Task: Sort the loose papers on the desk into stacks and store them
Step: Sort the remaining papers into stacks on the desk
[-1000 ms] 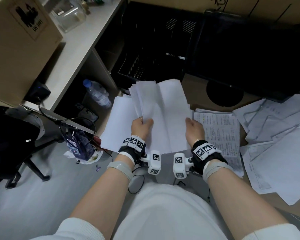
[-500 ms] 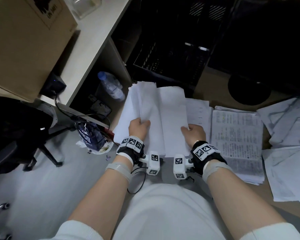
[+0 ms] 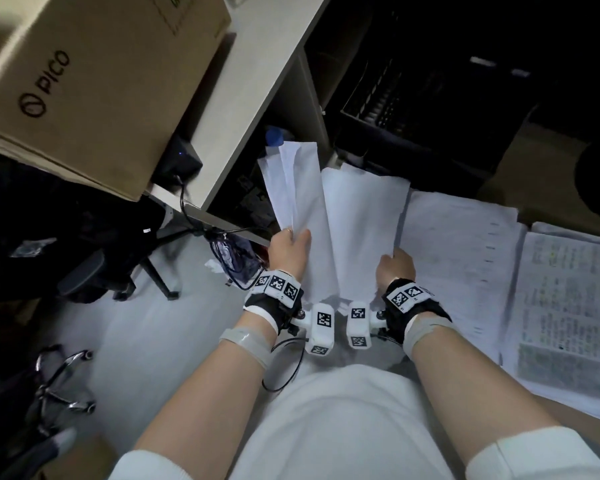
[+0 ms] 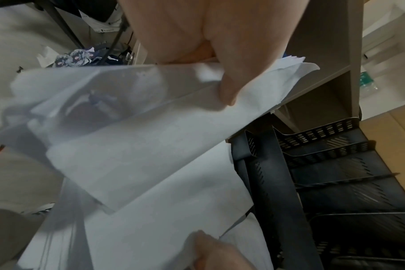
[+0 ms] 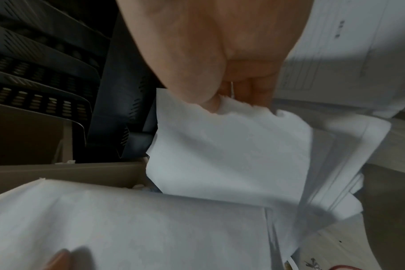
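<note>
A bundle of blank white papers (image 3: pixel 340 230) is held up on edge between both hands, bowed into a V. My left hand (image 3: pixel 289 249) grips its left edge, thumb on top of the sheets (image 4: pixel 150 142). My right hand (image 3: pixel 395 265) pinches the right edge, where the sheets (image 5: pixel 231 151) look ragged at the fingers. Under and to the right lies a white stack (image 3: pixel 458 271) on the desk, then a stack of printed pages (image 3: pixel 568 317). The fingers behind the paper are hidden.
Black mesh letter trays (image 3: pixel 406 109) stand just beyond the papers, also close in the left wrist view (image 4: pixel 335 173). A large cardboard box (image 3: pixel 94 81) sits on a white shelf unit (image 3: pixel 267 91) at left. A water bottle (image 3: pixel 274 136), cables and an office chair (image 3: pixel 66 265) are left.
The bundle has swung from lying flat toward me to standing more on edge, folding into a V. The head has tilted down and left, so the desk papers have slid right.
</note>
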The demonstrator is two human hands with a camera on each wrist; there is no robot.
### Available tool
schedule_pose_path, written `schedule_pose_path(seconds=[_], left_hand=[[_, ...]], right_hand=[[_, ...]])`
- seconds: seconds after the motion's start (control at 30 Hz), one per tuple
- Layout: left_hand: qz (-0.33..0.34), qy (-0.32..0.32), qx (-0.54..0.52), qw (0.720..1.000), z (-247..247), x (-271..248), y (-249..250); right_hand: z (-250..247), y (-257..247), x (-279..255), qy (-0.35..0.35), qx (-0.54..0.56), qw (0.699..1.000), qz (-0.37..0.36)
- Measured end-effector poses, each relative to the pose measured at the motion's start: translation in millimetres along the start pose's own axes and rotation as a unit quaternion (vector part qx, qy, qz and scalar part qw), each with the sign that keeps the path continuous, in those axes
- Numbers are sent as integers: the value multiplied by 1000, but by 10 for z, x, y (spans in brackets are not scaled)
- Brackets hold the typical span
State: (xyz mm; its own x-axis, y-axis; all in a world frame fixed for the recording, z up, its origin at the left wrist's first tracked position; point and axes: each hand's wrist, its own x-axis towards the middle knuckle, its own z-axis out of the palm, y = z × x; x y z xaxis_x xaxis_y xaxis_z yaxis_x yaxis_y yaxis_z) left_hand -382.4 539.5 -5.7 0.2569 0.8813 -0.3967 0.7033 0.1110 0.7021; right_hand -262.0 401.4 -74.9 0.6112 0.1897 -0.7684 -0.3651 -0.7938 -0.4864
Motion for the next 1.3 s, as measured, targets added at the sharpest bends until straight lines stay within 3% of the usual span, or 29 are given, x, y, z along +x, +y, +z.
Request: schedule_pose_path(seconds=[0.13,0.3,0.47,0.67,0.83,0.97,1.13,1.3], left_hand=[[0,-43,-12,999,31,52,-21],[7,-91,-42,995,190,-25,86],[-31,-139,-92,986,352,-252,245],[-20,-165,-139,976,491,-522,243],[32,-146,-89,985,593,-749,198],[6,-62,-41,997,546,-764,144],[-23,-31,-54,998,472,-676,48],[-8,-30,-23,999,356,-429,58]], right_hand=[[61,-75,-17,-44,13,999,4],[-156,-80,-127,31,78,992,-90],[-449,-169,-337,-148,146,959,-195],[-664,59,-442,-190,92,947,-243],[-755,218,-491,-153,95,952,-246],[-883,286,-438,-4,64,977,-203],[-873,380,-341,41,53,985,-159],[-673,285,-248,84,59,989,-106]])
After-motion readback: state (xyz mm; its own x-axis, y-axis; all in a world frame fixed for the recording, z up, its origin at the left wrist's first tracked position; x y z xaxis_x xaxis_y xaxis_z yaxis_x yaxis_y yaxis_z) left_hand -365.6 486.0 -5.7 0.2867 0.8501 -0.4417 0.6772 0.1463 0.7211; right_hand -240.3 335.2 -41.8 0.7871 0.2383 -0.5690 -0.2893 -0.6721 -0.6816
